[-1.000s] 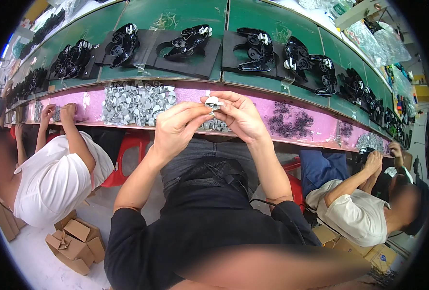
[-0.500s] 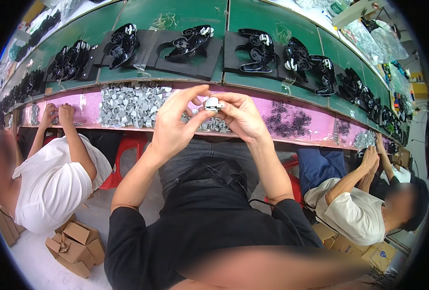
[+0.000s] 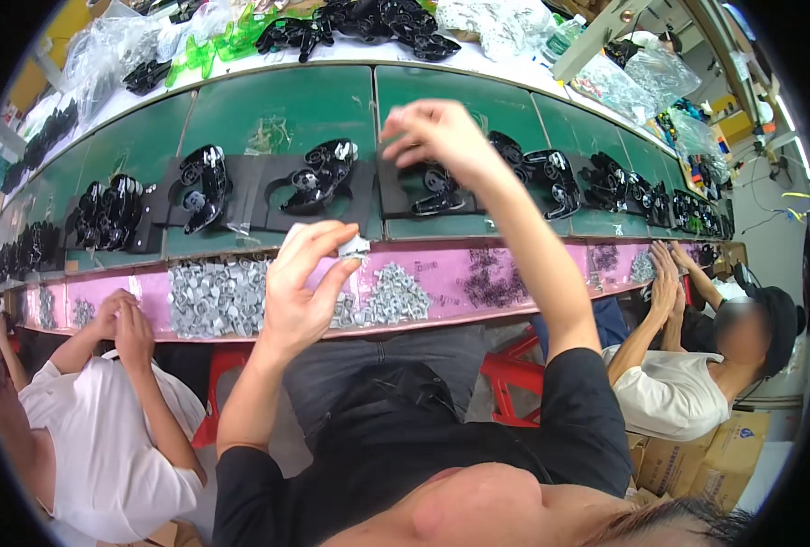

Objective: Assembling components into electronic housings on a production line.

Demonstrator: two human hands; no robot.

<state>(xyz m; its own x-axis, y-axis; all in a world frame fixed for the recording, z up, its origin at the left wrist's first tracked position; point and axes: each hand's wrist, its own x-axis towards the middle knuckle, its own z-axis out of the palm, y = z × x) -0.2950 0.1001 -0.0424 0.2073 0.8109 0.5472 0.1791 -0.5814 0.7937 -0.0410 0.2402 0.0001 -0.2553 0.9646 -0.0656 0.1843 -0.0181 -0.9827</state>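
My left hand [image 3: 297, 294] pinches a small light-grey plastic part [image 3: 355, 246] between thumb and fingertips, above the pink bench strip's far edge. My right hand [image 3: 443, 141] is stretched out over the green work surface, fingers loosely bent and apart, slightly blurred, with nothing visible in them. Beneath it sits a glossy black moulded shell [image 3: 438, 193] on a dark foam pad, partly hidden by the hand. Another black shell [image 3: 321, 178] with a small white piece rests on the foam pad to its left. Below my left hand lie loose grey parts [image 3: 213, 296].
A smaller heap of grey parts [image 3: 396, 294] and a scatter of small black springs [image 3: 496, 276] lie on the pink strip [image 3: 446, 310]. Co-workers sit on both sides, their hands [image 3: 124, 324] at the bench. Black and green shells [image 3: 227, 41] fill the far shelf.
My right hand has left the grey part and reached far forward over the black shells. My left hand keeps the part, now alone. The view has tipped up toward the far shelf.
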